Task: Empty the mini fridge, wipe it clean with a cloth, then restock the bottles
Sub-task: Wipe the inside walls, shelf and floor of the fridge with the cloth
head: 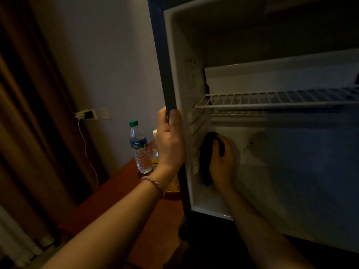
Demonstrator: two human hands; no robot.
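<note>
The left hand (pixel 169 144) is curled round the fridge's (pixel 291 171) front left edge. A dark cloth (pixel 206 158) is gripped by the right hand (pixel 222 162) and pressed against the inner left wall, below the wire shelf (pixel 272 100). A water bottle (pixel 140 148) is seen on the table (pixel 116 191) just left of the fridge.

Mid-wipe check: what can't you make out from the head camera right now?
- Second bottle: mostly hidden behind the left hand, whose grip is on the fridge's front edge; label unreadable.
- Water bottle: label print too small to read.
- Fridge's right side: cut off by the frame edge and in deep shadow.
- Dark cloth: partly covered by the right hand; the wall beneath is hidden.
- Sticker on the inner wall: blurred.
</note>
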